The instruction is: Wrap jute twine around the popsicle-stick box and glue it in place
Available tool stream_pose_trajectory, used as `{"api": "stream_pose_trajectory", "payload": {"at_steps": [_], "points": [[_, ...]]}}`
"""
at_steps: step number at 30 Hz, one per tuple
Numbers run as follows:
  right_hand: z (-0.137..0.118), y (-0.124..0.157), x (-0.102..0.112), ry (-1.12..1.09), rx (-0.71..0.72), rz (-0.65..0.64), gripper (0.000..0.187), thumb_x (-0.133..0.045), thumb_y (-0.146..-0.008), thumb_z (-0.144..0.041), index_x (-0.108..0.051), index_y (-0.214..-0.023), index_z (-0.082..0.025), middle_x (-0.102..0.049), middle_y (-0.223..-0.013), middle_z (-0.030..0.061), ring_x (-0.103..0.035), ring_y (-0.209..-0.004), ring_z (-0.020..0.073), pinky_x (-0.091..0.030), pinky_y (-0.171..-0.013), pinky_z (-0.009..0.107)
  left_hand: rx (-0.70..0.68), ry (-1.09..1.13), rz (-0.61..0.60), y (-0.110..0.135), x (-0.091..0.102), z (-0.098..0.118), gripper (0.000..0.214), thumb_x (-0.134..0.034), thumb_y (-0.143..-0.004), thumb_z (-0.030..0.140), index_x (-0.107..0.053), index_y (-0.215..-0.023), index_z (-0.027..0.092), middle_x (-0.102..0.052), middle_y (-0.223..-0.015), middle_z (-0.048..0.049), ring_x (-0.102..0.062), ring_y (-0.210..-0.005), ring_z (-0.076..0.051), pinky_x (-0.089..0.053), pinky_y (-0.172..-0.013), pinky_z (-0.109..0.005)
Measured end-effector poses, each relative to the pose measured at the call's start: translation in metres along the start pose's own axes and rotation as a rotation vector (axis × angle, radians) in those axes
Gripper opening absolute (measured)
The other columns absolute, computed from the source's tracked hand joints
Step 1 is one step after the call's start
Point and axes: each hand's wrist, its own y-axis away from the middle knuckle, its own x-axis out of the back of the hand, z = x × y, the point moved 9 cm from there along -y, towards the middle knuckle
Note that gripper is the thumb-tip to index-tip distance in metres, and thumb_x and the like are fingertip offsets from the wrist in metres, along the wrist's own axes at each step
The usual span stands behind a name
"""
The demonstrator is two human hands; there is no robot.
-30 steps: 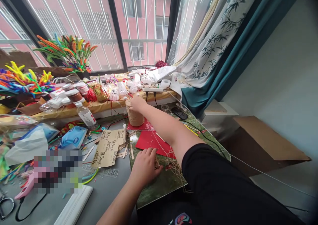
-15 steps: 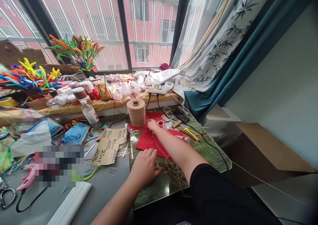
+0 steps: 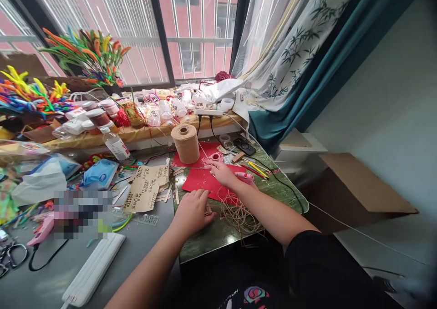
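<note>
A large spool of tan twine (image 3: 185, 147) stands upright at the back of the green-marbled table (image 3: 218, 245). My right hand (image 3: 221, 173), its fingers pinched together on the twine, is in front and to the right of the spool; a strand stretches between them. Loose coils of twine (image 3: 243, 218) lie below my right forearm. My left hand (image 3: 191, 211) rests low near the table's left edge, fingers curled over a small brownish thing that it mostly hides. Red sheets (image 3: 198, 185) lie between the hands and the spool.
A pink glue gun (image 3: 245, 177), a black phone (image 3: 245, 146) and yellow and red sticks sit right of the red sheets. To the left are sandpaper sheets (image 3: 145, 188), wooden sticks and a white power strip (image 3: 95, 268). Bottles and pipe cleaners (image 3: 92, 54) crowd the sill.
My right hand has moved away from the spool, toward me and to the right, with the strand in its fingers. My left hand stays in about the same place. The view has shifted slightly.
</note>
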Motion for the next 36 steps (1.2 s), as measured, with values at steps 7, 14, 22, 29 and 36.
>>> {"api": "stream_pose_trajectory", "payload": {"at_steps": [7, 14, 22, 29, 36], "points": [[-0.023, 0.109, 0.042, 0.417, 0.165, 0.027, 0.051, -0.046, -0.099, -0.019, -0.056, -0.149, -0.014, -0.071, -0.12, 0.0164, -0.064, -0.116, 0.0291, -0.05, -0.106, 0.05, 0.002, 0.027, -0.007, -0.001, -0.002, 0.0, 0.066, -0.074, -0.085, 0.055, -0.054, -0.139, 0.022, -0.066, -0.126, -0.0127, -0.062, -0.117, -0.033, -0.044, -0.101, -0.045], [-0.022, 0.169, -0.015, 0.306, 0.288, -0.134, 0.051, -0.053, -0.1, -0.022, -0.047, -0.151, -0.021, -0.06, -0.145, 0.0159, -0.058, -0.133, 0.028, -0.046, -0.115, 0.049, -0.002, 0.053, 0.013, -0.001, -0.001, 0.004, 0.059, -0.072, -0.084, 0.042, -0.056, -0.137, 0.021, -0.067, -0.127, -0.0126, -0.063, -0.117, -0.034, -0.044, -0.101, -0.046], [-0.013, 0.158, -0.031, -0.03, 0.18, -0.162, 0.021, -0.053, -0.105, -0.039, -0.064, -0.098, -0.022, -0.069, -0.09, 0.0025, -0.065, -0.084, 0.0187, -0.052, -0.081, 0.032, -0.02, 0.239, 0.076, 0.01, 0.007, -0.007, 0.062, -0.073, -0.086, 0.047, -0.053, -0.14, 0.024, -0.065, -0.133, -0.0124, -0.062, -0.122, -0.033, -0.047, -0.105, -0.047], [-0.049, 0.169, -0.018, 0.238, 0.402, -0.272, 0.021, -0.057, -0.105, -0.038, -0.071, -0.098, -0.024, -0.069, -0.086, 0.0049, -0.063, -0.08, 0.0201, -0.048, -0.079, 0.033, 0.096, 0.493, 0.312, 0.057, -0.007, -0.03, 0.077, -0.072, -0.087, 0.061, -0.041, -0.148, 0.026, -0.056, -0.143, -0.0147, -0.052, -0.137, -0.034, -0.044, -0.116, -0.052], [-0.032, 0.169, -0.021, 0.27, 0.359, -0.294, 0.021, -0.055, -0.105, -0.036, -0.072, -0.099, -0.025, -0.073, -0.089, 0.0068, -0.066, -0.082, 0.0217, -0.049, -0.08, 0.035, 0.19, 0.65, 0.413, 0.089, -0.03, -0.049, 0.074, -0.064, -0.09, 0.063, -0.038, -0.146, 0.023, -0.049, -0.141, -0.0172, -0.051, -0.137, -0.034, -0.043, -0.116, -0.055]]}}
